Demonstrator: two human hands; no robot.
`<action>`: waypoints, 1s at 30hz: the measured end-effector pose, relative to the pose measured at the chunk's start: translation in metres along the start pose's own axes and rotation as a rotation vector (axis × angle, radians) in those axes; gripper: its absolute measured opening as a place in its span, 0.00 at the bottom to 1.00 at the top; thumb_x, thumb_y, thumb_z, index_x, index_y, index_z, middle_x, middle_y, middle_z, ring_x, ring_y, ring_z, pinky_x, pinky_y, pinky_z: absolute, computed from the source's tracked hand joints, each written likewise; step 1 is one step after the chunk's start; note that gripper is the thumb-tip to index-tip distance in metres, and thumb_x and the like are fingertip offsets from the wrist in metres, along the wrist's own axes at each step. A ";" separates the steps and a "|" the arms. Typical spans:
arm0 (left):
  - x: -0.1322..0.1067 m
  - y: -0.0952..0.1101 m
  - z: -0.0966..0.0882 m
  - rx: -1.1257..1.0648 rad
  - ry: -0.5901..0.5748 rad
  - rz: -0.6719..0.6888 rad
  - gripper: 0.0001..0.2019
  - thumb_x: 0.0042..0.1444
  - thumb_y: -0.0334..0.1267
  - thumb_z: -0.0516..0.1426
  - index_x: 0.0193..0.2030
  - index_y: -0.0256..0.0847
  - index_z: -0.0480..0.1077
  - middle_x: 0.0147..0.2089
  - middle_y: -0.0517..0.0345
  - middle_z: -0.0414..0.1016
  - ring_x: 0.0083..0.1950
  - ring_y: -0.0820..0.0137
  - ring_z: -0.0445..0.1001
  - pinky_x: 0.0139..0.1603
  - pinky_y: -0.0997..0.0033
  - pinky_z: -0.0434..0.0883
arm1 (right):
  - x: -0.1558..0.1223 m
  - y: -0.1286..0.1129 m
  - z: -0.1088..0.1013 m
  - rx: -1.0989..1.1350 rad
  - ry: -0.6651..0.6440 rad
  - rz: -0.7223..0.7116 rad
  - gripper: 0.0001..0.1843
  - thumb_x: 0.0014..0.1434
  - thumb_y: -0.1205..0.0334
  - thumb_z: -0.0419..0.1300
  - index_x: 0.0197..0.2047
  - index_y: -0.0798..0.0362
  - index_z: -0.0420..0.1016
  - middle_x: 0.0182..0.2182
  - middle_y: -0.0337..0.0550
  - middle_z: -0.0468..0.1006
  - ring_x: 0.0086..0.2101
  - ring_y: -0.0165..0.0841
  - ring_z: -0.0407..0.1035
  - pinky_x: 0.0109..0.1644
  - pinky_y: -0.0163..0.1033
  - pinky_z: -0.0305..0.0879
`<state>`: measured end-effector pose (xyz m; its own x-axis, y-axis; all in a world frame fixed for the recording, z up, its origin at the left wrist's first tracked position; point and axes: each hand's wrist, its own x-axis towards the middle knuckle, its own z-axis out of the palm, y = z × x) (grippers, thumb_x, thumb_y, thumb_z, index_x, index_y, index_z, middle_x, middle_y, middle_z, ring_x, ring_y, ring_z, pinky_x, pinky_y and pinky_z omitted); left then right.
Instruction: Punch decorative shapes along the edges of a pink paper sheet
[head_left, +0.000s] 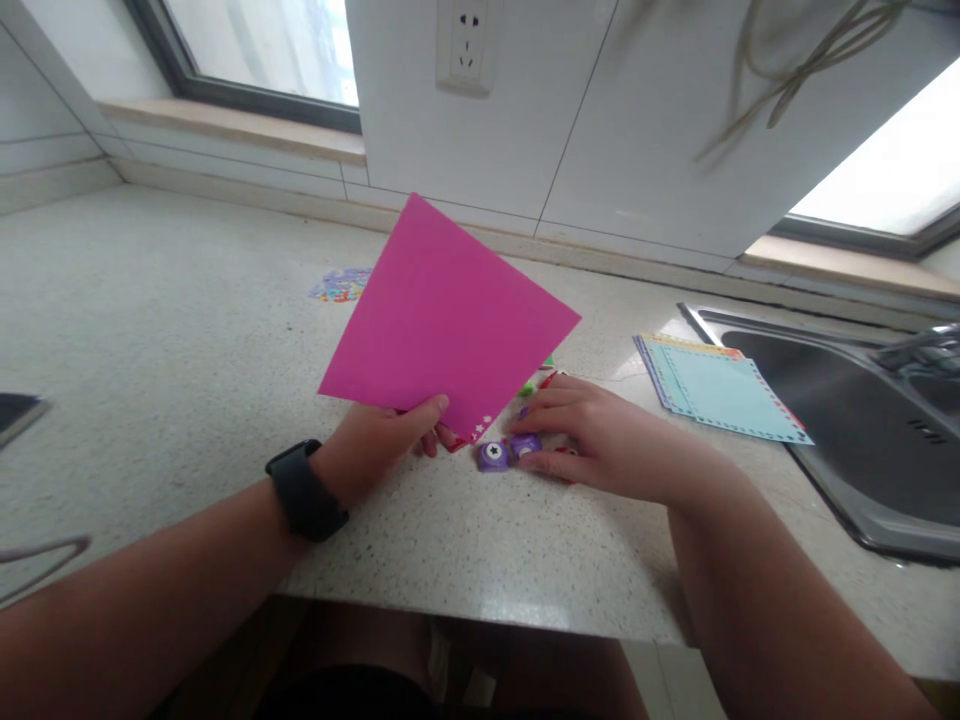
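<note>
Left hand (379, 440) pinches pink paper (442, 320); right hand (600, 440) touches purple punch (504, 452).

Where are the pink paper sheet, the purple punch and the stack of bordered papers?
pink paper sheet (442, 315), head view, middle of its face
purple punch (493, 455), head view, its round top
stack of bordered papers (720, 390), head view, top blue sheet

Left hand (379, 438) pinches a pink paper sheet (442, 320) by its lower edge, lifted off the speckled counter (165, 350). Right hand (600, 440) rests on small purple punches (508, 450). Blue card stack (720, 392) lies beside the sink (862, 420).
</note>
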<state>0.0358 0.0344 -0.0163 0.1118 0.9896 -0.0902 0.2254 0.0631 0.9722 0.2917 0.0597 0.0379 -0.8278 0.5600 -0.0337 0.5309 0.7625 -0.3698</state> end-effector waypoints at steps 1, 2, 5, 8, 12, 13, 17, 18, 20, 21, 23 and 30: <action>0.000 -0.001 0.000 0.014 0.006 -0.003 0.24 0.58 0.47 0.56 0.12 0.44 0.66 0.22 0.53 0.78 0.26 0.67 0.74 0.31 0.66 0.71 | 0.000 0.000 0.000 0.000 -0.005 -0.001 0.14 0.68 0.53 0.60 0.51 0.49 0.81 0.42 0.46 0.83 0.47 0.42 0.72 0.55 0.49 0.64; 0.001 -0.002 -0.001 0.036 0.019 -0.006 0.25 0.58 0.47 0.56 0.11 0.44 0.64 0.20 0.54 0.76 0.25 0.68 0.72 0.30 0.67 0.70 | 0.000 0.000 0.000 0.004 -0.004 -0.003 0.14 0.68 0.53 0.60 0.51 0.49 0.81 0.42 0.46 0.83 0.47 0.42 0.72 0.55 0.48 0.64; 0.002 -0.008 -0.001 0.045 0.057 0.010 0.23 0.57 0.47 0.58 0.13 0.44 0.63 0.15 0.59 0.67 0.21 0.71 0.67 0.26 0.68 0.66 | 0.000 -0.002 -0.001 0.038 0.004 0.000 0.14 0.68 0.54 0.60 0.52 0.48 0.81 0.42 0.46 0.83 0.45 0.41 0.73 0.53 0.47 0.65; 0.004 -0.011 0.000 -0.033 0.028 0.045 0.19 0.55 0.46 0.60 0.17 0.42 0.65 0.15 0.62 0.65 0.19 0.73 0.64 0.21 0.71 0.61 | 0.001 -0.005 -0.002 0.077 -0.013 0.032 0.14 0.68 0.56 0.60 0.53 0.48 0.81 0.41 0.45 0.83 0.41 0.38 0.74 0.47 0.43 0.66; 0.004 -0.009 0.000 -0.091 -0.006 0.075 0.17 0.54 0.43 0.61 0.19 0.41 0.65 0.15 0.64 0.64 0.17 0.76 0.62 0.19 0.74 0.58 | 0.003 -0.006 -0.003 0.094 -0.007 0.078 0.12 0.67 0.58 0.62 0.50 0.49 0.82 0.39 0.44 0.83 0.37 0.35 0.74 0.42 0.40 0.66; 0.004 -0.008 0.000 -0.097 -0.009 0.078 0.16 0.54 0.42 0.61 0.19 0.41 0.65 0.15 0.64 0.64 0.17 0.76 0.61 0.19 0.75 0.58 | 0.003 -0.006 -0.003 0.092 -0.001 0.088 0.11 0.66 0.58 0.62 0.49 0.49 0.82 0.38 0.44 0.83 0.36 0.35 0.74 0.41 0.40 0.66; 0.004 -0.008 0.000 -0.094 -0.007 0.082 0.16 0.55 0.41 0.61 0.19 0.41 0.65 0.15 0.64 0.64 0.17 0.76 0.62 0.18 0.75 0.59 | 0.004 -0.002 -0.001 0.093 0.027 0.100 0.10 0.66 0.58 0.63 0.48 0.48 0.82 0.40 0.43 0.83 0.39 0.36 0.75 0.44 0.40 0.67; 0.004 -0.009 0.000 -0.097 -0.002 0.085 0.16 0.56 0.42 0.61 0.19 0.41 0.65 0.15 0.64 0.64 0.17 0.76 0.62 0.18 0.75 0.59 | 0.004 -0.001 0.000 0.097 0.036 0.100 0.10 0.66 0.57 0.63 0.49 0.48 0.82 0.41 0.44 0.83 0.40 0.36 0.75 0.45 0.40 0.67; 0.004 -0.011 0.000 -0.106 0.008 0.087 0.17 0.57 0.42 0.60 0.20 0.40 0.66 0.15 0.64 0.65 0.17 0.76 0.62 0.18 0.76 0.59 | 0.004 0.001 0.001 0.102 0.053 0.098 0.11 0.67 0.55 0.63 0.49 0.47 0.82 0.43 0.44 0.83 0.43 0.37 0.75 0.47 0.41 0.67; 0.005 -0.011 0.000 -0.109 0.011 0.086 0.17 0.57 0.42 0.60 0.20 0.40 0.66 0.15 0.64 0.65 0.17 0.76 0.62 0.18 0.76 0.59 | 0.004 0.001 0.001 0.104 0.061 0.096 0.12 0.67 0.55 0.62 0.50 0.47 0.82 0.43 0.44 0.83 0.44 0.37 0.75 0.48 0.42 0.67; 0.005 -0.011 0.000 -0.108 0.015 0.079 0.17 0.57 0.42 0.60 0.19 0.40 0.66 0.15 0.63 0.65 0.17 0.76 0.63 0.18 0.76 0.59 | 0.004 0.003 0.001 0.113 0.071 0.092 0.12 0.68 0.54 0.61 0.51 0.46 0.82 0.43 0.44 0.83 0.44 0.37 0.75 0.49 0.42 0.67; 0.006 -0.011 0.000 -0.118 0.025 0.067 0.19 0.58 0.43 0.60 0.18 0.39 0.67 0.15 0.61 0.66 0.17 0.76 0.63 0.18 0.75 0.58 | 0.004 0.010 0.005 0.217 0.112 0.116 0.12 0.68 0.53 0.61 0.48 0.47 0.85 0.41 0.44 0.84 0.39 0.34 0.76 0.46 0.42 0.70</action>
<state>0.0339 0.0399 -0.0275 0.0983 0.9949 -0.0206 0.1026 0.0105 0.9947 0.2929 0.0676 0.0299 -0.7321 0.6811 0.0108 0.5599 0.6107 -0.5599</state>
